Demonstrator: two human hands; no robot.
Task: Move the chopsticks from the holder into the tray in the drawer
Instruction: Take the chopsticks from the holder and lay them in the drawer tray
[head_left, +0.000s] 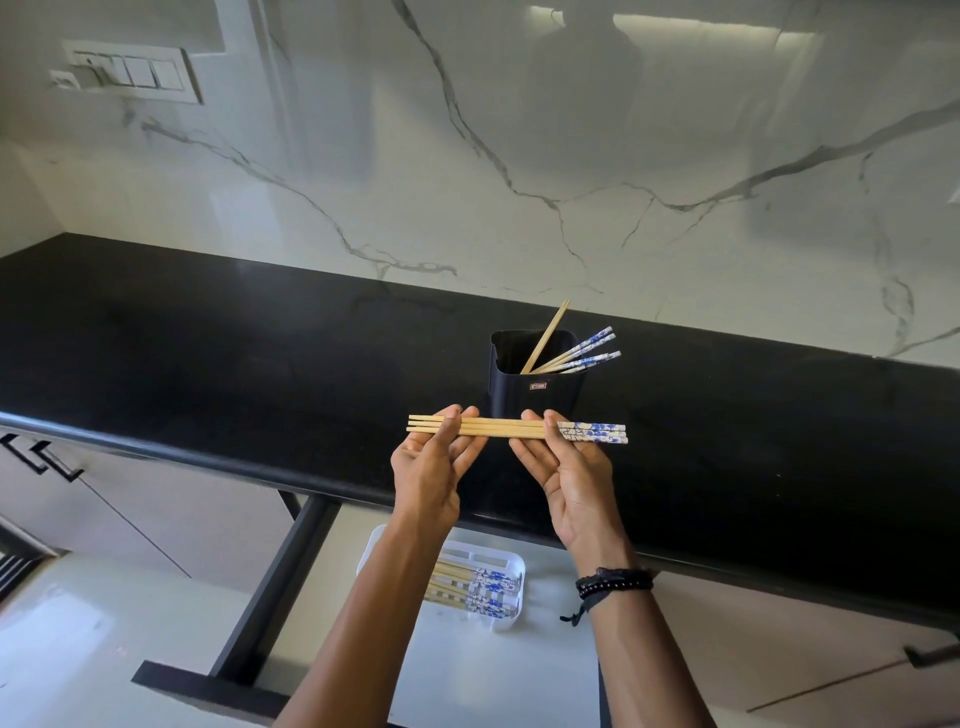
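Three wooden chopsticks (501, 429) with blue-and-white patterned ends lie level across my fingers above the counter. My left hand (431, 467) pinches their plain tips, and my right hand (563, 470) holds them near the patterned ends. Just behind stands the black holder (535, 387) with several more chopsticks (571, 356) leaning to the right inside. Below, the open drawer (498, 670) carries a white tray (511, 564) with several chopsticks (475, 587) lying in it, partly hidden by my left forearm.
The black counter (208, 364) runs across the view, with a marble wall behind it and a switch panel (132, 73) at the upper left. Cabinet doors with black handles (44, 457) sit at the lower left. A drawer handle (932, 654) shows at the right.
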